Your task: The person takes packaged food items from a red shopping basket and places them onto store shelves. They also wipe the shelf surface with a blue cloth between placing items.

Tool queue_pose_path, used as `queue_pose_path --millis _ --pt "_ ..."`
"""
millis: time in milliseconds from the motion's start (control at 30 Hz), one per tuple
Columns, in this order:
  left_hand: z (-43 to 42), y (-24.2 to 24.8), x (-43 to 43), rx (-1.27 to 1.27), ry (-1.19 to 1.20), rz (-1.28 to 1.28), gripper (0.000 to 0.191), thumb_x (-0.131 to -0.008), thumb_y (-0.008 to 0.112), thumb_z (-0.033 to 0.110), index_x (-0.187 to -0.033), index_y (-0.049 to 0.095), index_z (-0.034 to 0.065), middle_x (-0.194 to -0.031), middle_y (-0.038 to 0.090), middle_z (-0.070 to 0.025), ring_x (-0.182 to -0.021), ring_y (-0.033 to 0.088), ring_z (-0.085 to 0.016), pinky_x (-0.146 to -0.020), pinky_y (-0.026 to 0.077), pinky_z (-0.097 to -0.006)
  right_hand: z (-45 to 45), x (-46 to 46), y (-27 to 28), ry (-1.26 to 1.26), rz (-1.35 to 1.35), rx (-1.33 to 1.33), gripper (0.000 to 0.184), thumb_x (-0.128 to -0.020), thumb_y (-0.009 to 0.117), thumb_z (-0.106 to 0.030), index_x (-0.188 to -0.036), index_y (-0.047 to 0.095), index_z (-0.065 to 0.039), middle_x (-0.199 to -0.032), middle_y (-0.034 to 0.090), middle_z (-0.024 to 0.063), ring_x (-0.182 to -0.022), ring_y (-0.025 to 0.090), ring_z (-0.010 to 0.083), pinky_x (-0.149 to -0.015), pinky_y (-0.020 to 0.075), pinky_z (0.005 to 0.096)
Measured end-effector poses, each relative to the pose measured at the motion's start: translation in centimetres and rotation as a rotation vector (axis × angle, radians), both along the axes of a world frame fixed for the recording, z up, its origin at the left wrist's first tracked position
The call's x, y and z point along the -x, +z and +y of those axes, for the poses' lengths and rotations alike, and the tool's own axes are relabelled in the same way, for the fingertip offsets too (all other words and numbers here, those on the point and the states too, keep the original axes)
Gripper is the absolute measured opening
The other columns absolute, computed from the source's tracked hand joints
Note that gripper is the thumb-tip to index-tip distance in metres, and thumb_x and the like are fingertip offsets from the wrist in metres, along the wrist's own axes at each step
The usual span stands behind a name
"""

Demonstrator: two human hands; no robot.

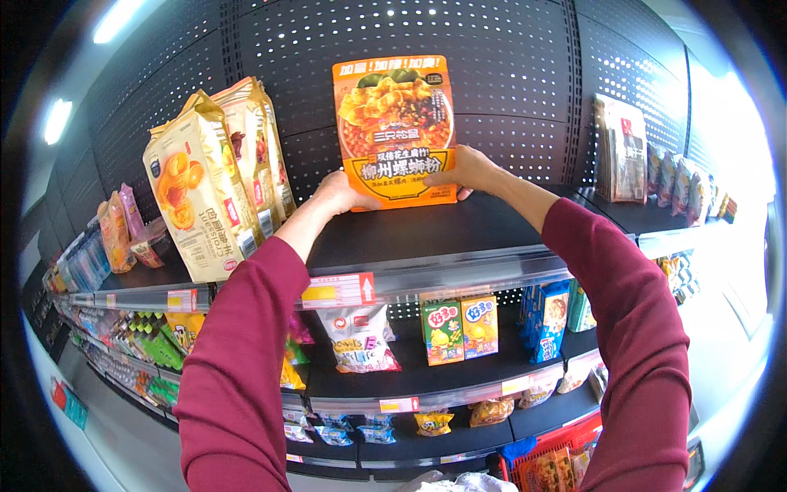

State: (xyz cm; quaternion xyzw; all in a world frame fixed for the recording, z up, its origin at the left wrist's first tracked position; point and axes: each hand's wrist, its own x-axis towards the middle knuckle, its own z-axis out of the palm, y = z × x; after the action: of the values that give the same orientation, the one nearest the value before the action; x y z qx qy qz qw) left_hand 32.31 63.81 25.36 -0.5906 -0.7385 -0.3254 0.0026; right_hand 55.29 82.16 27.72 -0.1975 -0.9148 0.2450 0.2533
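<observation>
An orange and yellow instant noodle packet (393, 117) stands upright at the top shelf (430, 230), its printed front facing me. At its lower left corner is my left hand (344, 192), the thumb over the front and the fingers hidden behind. My right hand (464, 172) grips the lower right edge, with a finger across the front. Whether the packet's base rests on the shelf I cannot tell. To the left, large cream and gold croissant bags (200, 190) stand on the same shelf.
A black perforated back panel (510, 74) rises behind. White packs (621, 150) stand on the right. The shelf below holds a white snack bag (358, 338), snack boxes (444, 332) and blue packs (550, 320). A red basket (562, 436) with packets is at lower right.
</observation>
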Motion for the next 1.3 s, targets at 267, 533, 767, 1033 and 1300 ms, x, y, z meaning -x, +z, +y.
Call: queue_pose_path --millis 267,533,767,1033,1300 --pt "-3.2 2.9 -2.8 0.065 0.094 0.160 0.056 -0.069 0.092 0.030 -0.115 0.074 0.0041 -0.112 0.076 -0.0143 -0.102 0.072 -0.024 -0.092 0.053 -0.0351 -3.3 -6.4 3.7 -0.023 0.037 -0.069 0.075 -0.087 0.081 -0.042 -0.127 0.055 0.015 -0.098 0.070 0.0167 -0.081 0.070 0.0182 -0.056 0.0609 0.0303" --pt "-10.5 3.3 -12.5 -0.310 0.200 0.464 0.047 -0.088 0.077 0.029 -0.121 0.064 -0.0019 -0.117 0.070 -0.0217 -0.110 0.068 -0.031 -0.092 0.051 -0.0390 -10.4 -22.3 -0.6 0.021 0.553 -0.463 0.042 -0.097 0.069 -0.031 -0.127 0.066 -0.002 -0.112 0.072 0.0115 -0.093 0.072 0.0170 -0.072 0.0600 0.0270" --pt "-14.9 -5.3 -24.6 -0.604 -0.375 0.727 0.035 -0.090 0.074 0.008 -0.122 0.065 -0.0007 -0.119 0.069 -0.0171 -0.109 0.066 -0.032 -0.096 0.050 -0.0409 -14.0 -35.7 -18.2 -0.459 0.599 -0.043 0.028 -0.099 0.067 -0.018 -0.124 0.067 -0.004 -0.097 0.073 0.0032 -0.082 0.068 0.0083 -0.068 0.0549 0.0226" --pt "-13.2 -21.2 -29.9 -0.112 -0.713 0.188 0.022 -0.085 0.076 0.008 -0.105 0.069 0.0038 -0.109 0.068 -0.0112 -0.099 0.066 -0.030 -0.086 0.053 -0.0404 -21.2 -49.6 -47.8 -1.325 0.200 0.622 0.020 -0.096 0.066 -0.011 -0.113 0.067 0.000 -0.087 0.073 0.0123 -0.080 0.070 0.0196 -0.068 0.0559 0.0349" --pt "-14.4 -29.4 -32.1 0.180 -0.676 -0.049 0.019 -0.087 0.073 0.003 -0.105 0.070 0.0012 -0.107 0.069 -0.0135 -0.097 0.067 -0.032 -0.084 0.055 -0.0399 -28.2 -49.5 -60.4 -1.327 -0.401 0.418 0.044 -0.085 0.075 -0.019 -0.125 0.061 -0.007 -0.122 0.064 0.0180 -0.117 0.057 0.0377 -0.095 0.0515 0.0471"
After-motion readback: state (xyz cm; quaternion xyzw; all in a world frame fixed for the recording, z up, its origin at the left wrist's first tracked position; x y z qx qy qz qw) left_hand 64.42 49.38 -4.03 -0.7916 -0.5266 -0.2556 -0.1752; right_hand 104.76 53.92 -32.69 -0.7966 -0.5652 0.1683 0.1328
